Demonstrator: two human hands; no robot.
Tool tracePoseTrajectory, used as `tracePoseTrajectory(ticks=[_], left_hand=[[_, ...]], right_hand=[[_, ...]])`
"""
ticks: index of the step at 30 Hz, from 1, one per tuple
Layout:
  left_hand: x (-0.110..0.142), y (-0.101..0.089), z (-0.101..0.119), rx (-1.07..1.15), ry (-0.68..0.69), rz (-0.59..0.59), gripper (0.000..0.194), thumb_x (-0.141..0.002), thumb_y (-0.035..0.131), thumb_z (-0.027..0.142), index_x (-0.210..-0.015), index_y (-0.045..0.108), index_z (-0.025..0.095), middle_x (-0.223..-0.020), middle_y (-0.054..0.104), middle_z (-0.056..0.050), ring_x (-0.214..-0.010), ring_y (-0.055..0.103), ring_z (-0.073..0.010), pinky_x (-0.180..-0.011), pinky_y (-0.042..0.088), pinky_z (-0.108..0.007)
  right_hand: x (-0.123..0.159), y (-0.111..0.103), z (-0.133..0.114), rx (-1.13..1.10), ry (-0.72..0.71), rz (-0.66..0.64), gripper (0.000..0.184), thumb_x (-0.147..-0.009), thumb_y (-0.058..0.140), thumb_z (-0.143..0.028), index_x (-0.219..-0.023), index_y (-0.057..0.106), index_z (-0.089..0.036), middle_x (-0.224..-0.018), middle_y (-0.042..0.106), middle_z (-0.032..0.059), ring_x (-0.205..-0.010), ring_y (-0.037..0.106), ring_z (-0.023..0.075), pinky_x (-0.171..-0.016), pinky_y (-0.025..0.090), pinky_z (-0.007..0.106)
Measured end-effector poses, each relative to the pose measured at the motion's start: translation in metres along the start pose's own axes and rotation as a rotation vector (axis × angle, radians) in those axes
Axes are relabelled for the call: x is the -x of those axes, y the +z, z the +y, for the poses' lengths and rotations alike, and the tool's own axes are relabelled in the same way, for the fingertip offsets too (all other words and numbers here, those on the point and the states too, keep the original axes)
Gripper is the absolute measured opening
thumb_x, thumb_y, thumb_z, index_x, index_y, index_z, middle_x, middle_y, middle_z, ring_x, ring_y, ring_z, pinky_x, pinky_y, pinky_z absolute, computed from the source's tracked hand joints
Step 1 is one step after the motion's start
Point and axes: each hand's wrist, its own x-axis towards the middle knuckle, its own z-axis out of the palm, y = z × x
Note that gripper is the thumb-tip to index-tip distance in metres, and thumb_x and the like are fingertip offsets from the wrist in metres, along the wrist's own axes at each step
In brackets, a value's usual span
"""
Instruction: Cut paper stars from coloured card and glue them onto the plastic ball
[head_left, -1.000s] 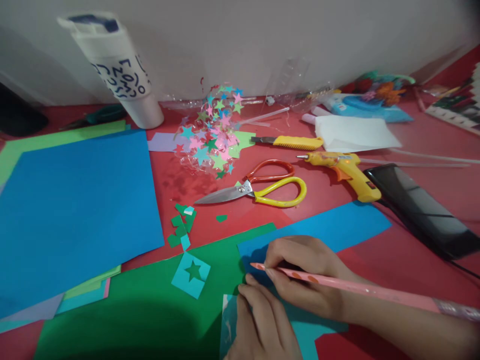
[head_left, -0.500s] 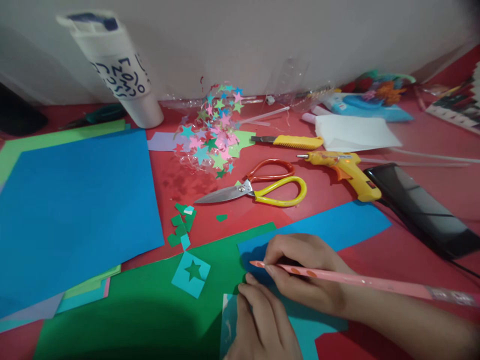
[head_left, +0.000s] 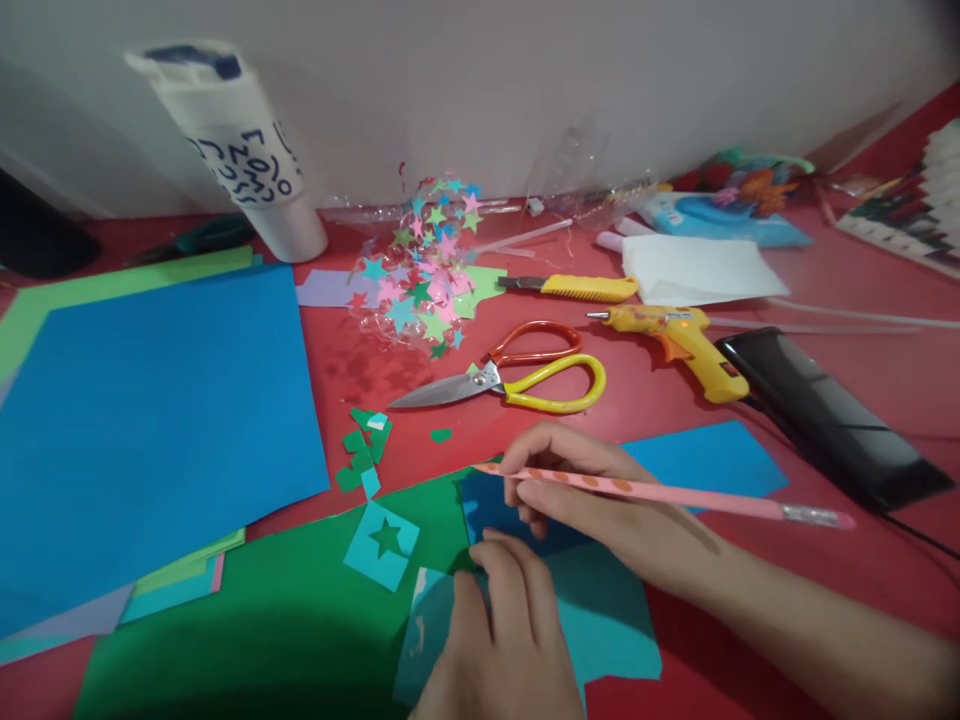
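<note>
My right hand (head_left: 574,480) is closed around a pink pencil (head_left: 690,497) with orange spots and an eraser end pointing right. The pencil's tip sits near the upper left corner of a blue paper strip (head_left: 705,460). My left hand (head_left: 502,620) rests with bent, slightly parted fingers on the strip's lower edge and on a turquoise paper piece (head_left: 611,620). Beneath these lies a green sheet (head_left: 300,610). A turquoise square with a star cut out (head_left: 367,560) lies left of my hands. Beyond them are scissors (head_left: 480,380) with one red and one yellow handle.
Blue sheets (head_left: 165,400) are stacked at left, by a white tumbler (head_left: 255,170). Small paper stars (head_left: 431,290) lie in clear plastic near the wall. A yellow cutter (head_left: 589,288), a glue gun (head_left: 697,360) and a black phone (head_left: 832,410) occupy the right.
My right hand has moved up and left with the pencil, off the strip's lower part. My left hand has shifted slightly left, and the blue strip and turquoise paper have moved and turned a little.
</note>
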Motion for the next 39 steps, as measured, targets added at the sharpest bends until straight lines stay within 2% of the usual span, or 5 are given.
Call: tracePoseTrajectory(ticks=[3, 7, 14, 22, 39], left_hand=[[0.005, 0.007, 0.007, -0.034, -0.004, 0.056, 0.042, -0.077, 0.034, 0.003, -0.091, 0.073, 0.010, -0.091, 0.073, -0.012, -0.079, 0.066, -0.0195, -0.068, 0.054, -0.025], [0.016, 0.023, 0.019, -0.086, -0.028, 0.026, 0.042, -0.081, 0.033, 0.005, -0.101, 0.069, 0.009, -0.092, 0.073, -0.012, -0.082, 0.067, -0.0190, -0.073, 0.054, -0.027], [0.010, 0.017, 0.010, -0.100, 0.104, 0.065, 0.046, -0.080, 0.028, 0.001, -0.102, 0.068, 0.009, -0.093, 0.072, -0.011, -0.079, 0.067, -0.0159, -0.071, 0.053, -0.023], [0.025, 0.036, 0.025, -0.094, 0.030, 0.034, 0.039, -0.082, 0.035, 0.005, -0.105, 0.067, 0.007, -0.096, 0.071, -0.013, -0.084, 0.066, -0.0178, -0.079, 0.053, -0.028], [0.023, 0.030, 0.022, -0.094, 0.047, 0.016, 0.036, -0.082, 0.039, 0.009, -0.105, 0.067, 0.008, -0.098, 0.071, -0.014, -0.083, 0.066, -0.0186, -0.077, 0.054, -0.029]], right_hand=[[0.004, -0.006, -0.003, 0.181, -0.044, 0.090, 0.005, -0.082, 0.052, -0.020, -0.077, 0.053, -0.021, -0.060, 0.053, -0.0055, -0.050, 0.046, 0.0079, -0.044, 0.037, 0.017], [0.010, -0.010, 0.000, 0.459, -0.101, 0.080, 0.008, -0.073, 0.050, -0.013, -0.069, 0.052, -0.020, -0.055, 0.047, -0.0061, -0.046, 0.039, 0.0079, -0.040, 0.030, 0.018], [0.009, -0.007, 0.008, 0.713, -0.325, 0.156, 0.016, -0.071, 0.043, -0.010, -0.059, 0.050, -0.019, -0.049, 0.053, -0.0028, -0.042, 0.045, 0.0088, -0.042, 0.033, 0.019], [0.008, -0.009, 0.008, 0.742, -0.355, 0.151, 0.018, -0.071, 0.041, -0.010, -0.057, 0.048, -0.019, -0.048, 0.055, -0.0016, -0.042, 0.045, 0.0093, -0.041, 0.033, 0.019], [0.007, -0.007, 0.007, 0.733, -0.276, 0.141, 0.017, -0.073, 0.043, -0.013, -0.058, 0.047, -0.020, -0.050, 0.054, -0.0016, -0.043, 0.046, 0.0101, -0.042, 0.032, 0.020]])
